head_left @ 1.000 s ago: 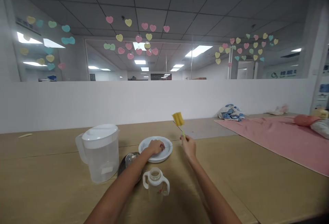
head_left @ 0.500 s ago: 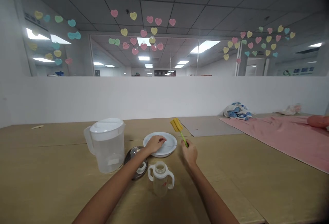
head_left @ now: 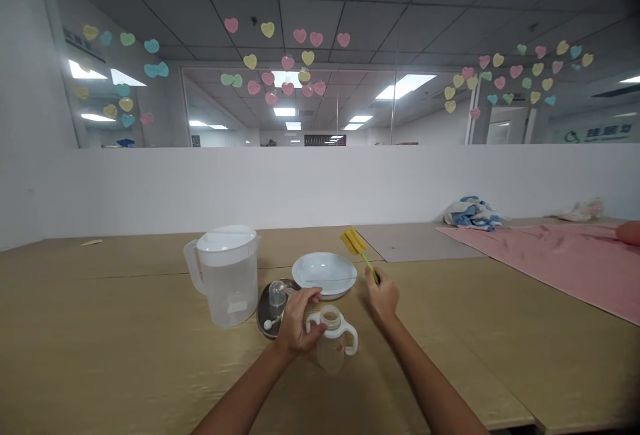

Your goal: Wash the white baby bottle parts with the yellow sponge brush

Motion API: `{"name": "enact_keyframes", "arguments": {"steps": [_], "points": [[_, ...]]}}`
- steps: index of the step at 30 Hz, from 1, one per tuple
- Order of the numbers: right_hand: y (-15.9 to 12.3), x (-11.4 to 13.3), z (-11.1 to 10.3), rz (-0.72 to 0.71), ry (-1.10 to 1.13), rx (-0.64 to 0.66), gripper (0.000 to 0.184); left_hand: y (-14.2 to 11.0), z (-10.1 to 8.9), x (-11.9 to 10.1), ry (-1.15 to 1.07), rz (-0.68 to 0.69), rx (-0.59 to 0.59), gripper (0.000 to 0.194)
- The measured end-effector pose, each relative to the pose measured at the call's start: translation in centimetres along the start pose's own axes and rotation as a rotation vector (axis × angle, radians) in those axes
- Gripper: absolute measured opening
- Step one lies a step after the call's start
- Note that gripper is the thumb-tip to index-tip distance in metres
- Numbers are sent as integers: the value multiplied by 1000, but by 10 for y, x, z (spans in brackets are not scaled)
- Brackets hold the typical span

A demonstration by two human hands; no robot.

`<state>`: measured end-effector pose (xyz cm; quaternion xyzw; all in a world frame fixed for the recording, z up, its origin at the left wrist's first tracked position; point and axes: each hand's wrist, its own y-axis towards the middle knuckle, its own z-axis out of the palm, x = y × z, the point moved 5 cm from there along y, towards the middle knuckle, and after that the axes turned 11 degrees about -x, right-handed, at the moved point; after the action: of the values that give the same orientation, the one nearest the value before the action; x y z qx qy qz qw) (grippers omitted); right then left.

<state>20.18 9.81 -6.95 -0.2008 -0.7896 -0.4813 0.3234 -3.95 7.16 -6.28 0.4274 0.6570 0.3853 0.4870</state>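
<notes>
A clear baby bottle (head_left: 331,354) with two white handles and an uncapped neck stands upright on the table. My left hand (head_left: 299,328) is at its left handle, thumb and fingers spread apart around that side; I cannot tell whether the thumb touches it. My right hand (head_left: 384,296) is closed around the green handle of a bottle brush (head_left: 356,242), its yellow sponge head pointing up and to the left. Behind the bottle sits a white bowl (head_left: 324,263). A dark oval tray (head_left: 265,296), partly hidden by my left hand, holds a clear cap (head_left: 277,296) and small white parts.
A lidded plastic pitcher (head_left: 231,288) stands left of the tray. At the right, a pink cloth (head_left: 545,255) covers part of the table (head_left: 150,368), with a crumpled blue and white cloth (head_left: 473,214) by the wall. A small flat piece (head_left: 92,242) lies far left.
My left hand has moved from over the bowl down to the bottle's left side, its fingers now spread. The brush stays in my right hand. The view has shifted slightly left.
</notes>
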Motion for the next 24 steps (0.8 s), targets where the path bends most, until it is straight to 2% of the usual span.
{"name": "enact_keyframes", "arguments": {"steps": [3,6,8,11,13,15,17,19,22,24], "points": [[-2,5,0,-67,-27,7,40,0,6,-1,-21,-52,75,70],[-4,8,1,-101,-56,7,40,-2,15,-9,-29,-113,176,68],[-4,10,1,-110,-70,10,39,-4,21,-12,-66,-223,184,74],[-2,11,0,-100,-85,2,39,-10,31,-9,-165,-477,191,92],[-1,11,0,-81,-68,-10,38,-13,38,-11,-217,-542,235,82],[-1,11,-1,-66,-13,-21,36,-13,42,-15,-248,-547,283,70],[-2,12,-3,-69,64,-36,35,-12,41,-17,-240,-528,297,67],[-4,14,-4,-101,135,-50,36,-6,32,-14,-153,-474,215,68],[-9,22,-7,-229,227,-59,34,4,3,-1,127,-313,-94,73],[-14,30,-10,-370,282,-95,30,10,-15,6,332,-143,-220,69]]}}
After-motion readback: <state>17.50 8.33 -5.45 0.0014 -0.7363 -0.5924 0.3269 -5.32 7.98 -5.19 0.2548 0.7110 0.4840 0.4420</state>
